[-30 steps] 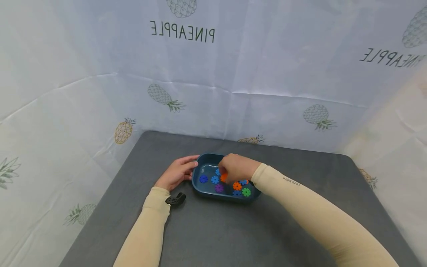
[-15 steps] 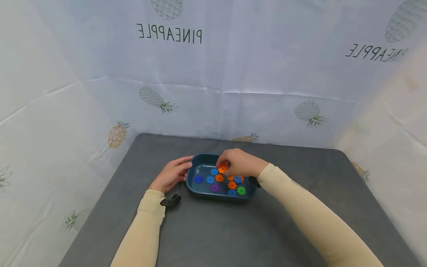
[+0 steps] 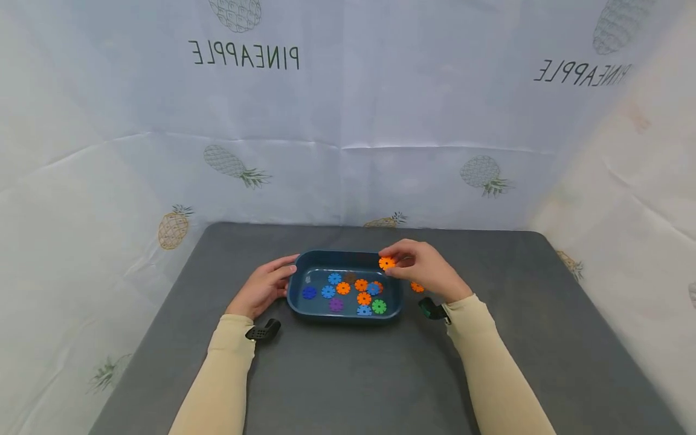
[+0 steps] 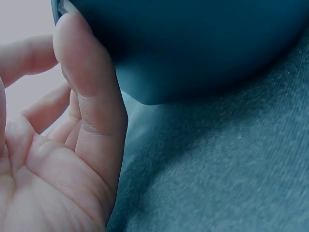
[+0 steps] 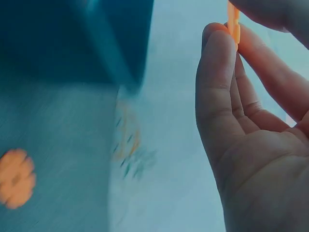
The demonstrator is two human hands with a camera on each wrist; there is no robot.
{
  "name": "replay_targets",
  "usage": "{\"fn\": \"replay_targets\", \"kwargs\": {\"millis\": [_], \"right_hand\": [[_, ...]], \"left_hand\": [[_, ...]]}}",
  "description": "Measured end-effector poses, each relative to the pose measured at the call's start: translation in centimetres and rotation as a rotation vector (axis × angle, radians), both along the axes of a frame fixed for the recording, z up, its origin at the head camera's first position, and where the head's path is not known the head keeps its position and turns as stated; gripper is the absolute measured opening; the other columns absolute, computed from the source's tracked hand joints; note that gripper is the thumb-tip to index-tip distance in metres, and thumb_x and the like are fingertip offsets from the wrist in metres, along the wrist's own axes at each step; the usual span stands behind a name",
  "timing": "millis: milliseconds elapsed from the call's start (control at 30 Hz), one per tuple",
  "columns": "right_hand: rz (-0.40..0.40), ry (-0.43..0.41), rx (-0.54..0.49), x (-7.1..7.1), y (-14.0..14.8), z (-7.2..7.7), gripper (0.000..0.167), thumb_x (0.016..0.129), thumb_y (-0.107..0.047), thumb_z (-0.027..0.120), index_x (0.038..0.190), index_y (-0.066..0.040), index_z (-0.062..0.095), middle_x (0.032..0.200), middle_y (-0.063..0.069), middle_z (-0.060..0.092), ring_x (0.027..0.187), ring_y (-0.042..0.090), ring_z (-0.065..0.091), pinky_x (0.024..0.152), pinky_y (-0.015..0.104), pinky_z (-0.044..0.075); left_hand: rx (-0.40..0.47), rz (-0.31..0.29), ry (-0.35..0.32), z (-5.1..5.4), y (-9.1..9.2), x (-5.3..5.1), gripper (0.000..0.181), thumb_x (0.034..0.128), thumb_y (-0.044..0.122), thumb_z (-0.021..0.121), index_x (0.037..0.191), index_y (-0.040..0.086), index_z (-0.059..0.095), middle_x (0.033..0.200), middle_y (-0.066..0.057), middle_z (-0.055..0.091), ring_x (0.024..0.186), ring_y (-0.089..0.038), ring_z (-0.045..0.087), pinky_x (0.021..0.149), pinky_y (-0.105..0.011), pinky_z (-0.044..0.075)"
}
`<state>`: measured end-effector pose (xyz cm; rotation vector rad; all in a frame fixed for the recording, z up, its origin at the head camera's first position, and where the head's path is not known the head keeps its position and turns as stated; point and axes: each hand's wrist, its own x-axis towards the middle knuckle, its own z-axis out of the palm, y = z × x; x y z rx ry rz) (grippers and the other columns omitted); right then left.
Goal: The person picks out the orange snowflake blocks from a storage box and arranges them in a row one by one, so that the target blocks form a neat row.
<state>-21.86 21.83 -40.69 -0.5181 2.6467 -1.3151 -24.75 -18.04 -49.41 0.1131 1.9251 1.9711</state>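
An orange notched plastic disc (image 3: 386,263) is pinched between the thumb and fingers of my right hand (image 3: 426,269), raised over the right end of a dark blue tray (image 3: 304,311). In the right wrist view the orange disc (image 5: 233,23) shows edge-on at the fingertips. My left hand (image 3: 261,289) grips the tray's left end, thumb at the rim; the left wrist view shows the thumb (image 4: 91,72) against the tray wall (image 4: 193,58). Inside the tray lie several similar discs: orange, blue, a purple disc (image 3: 336,305), a green disc (image 3: 379,307) and a dim brown disc (image 3: 350,278).
Another orange disc (image 3: 417,287) lies on the grey table (image 3: 348,374) just right of the tray, beneath the right hand. A pale curtain (image 3: 337,181) with pineapple prints stands behind the table and along its sides. Each wrist carries a black strap (image 3: 263,331).
My right hand has come up out of the tray and moved right, carrying an orange disc. The orange disc on the table is now uncovered. The left hand keeps its hold; the head view has shifted.
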Motion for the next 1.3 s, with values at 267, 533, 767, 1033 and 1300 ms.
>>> {"fn": "replay_targets", "kwargs": {"millis": [267,533,767,1033,1300], "right_hand": [[-0.192,-0.028,0.031,0.4,4.7,-4.0,0.039,0.098,-0.025,0.083,0.135,-0.016,0.075,0.133,0.007,0.073,0.111,0.025,0.07,0.099,0.048,0.06],[-0.252,-0.061,0.138,0.4,6.2,-5.2,0.037,0.1,-0.021,0.079,0.135,-0.013,0.075,0.131,0.013,0.07,0.112,0.029,0.067,0.097,0.051,0.058],[-0.268,-0.109,0.209,0.4,7.0,-6.2,0.035,0.099,-0.018,0.08,0.132,-0.01,0.076,0.131,0.016,0.068,0.113,0.031,0.067,0.098,0.05,0.059],[-0.252,-0.132,0.244,0.4,7.4,-6.5,0.032,0.096,-0.017,0.082,0.127,-0.009,0.078,0.124,0.016,0.069,0.106,0.028,0.066,0.094,0.048,0.059],[-0.252,-0.135,0.265,0.2,7.4,-6.7,0.032,0.096,-0.015,0.081,0.128,-0.007,0.077,0.125,0.017,0.069,0.106,0.028,0.066,0.094,0.048,0.059]], "left_hand": [[0.006,0.038,-0.009,-0.3,-1.2,0.1,0.062,0.1093,0.035,0.066,0.164,0.014,0.047,0.125,0.0,0.069,0.087,-0.012,0.067,0.078,-0.026,0.06],[0.018,0.046,-0.012,-0.3,-1.7,0.4,0.063,0.1098,0.035,0.065,0.165,0.013,0.045,0.121,0.005,0.071,0.085,-0.009,0.068,0.076,-0.024,0.059],[0.024,0.049,-0.024,-0.8,-1.6,0.5,0.062,0.1099,0.033,0.065,0.165,0.013,0.045,0.122,0.005,0.071,0.087,-0.009,0.07,0.078,-0.025,0.06],[0.03,0.035,-0.008,-0.8,-1.2,0.4,0.062,0.1099,0.035,0.065,0.165,0.014,0.045,0.125,0.004,0.07,0.088,-0.01,0.069,0.077,-0.025,0.061],[0.022,0.012,-0.004,-0.5,-0.8,-0.2,0.063,0.1104,0.036,0.064,0.166,0.014,0.044,0.127,0.004,0.07,0.09,-0.009,0.07,0.079,-0.025,0.061]]}}
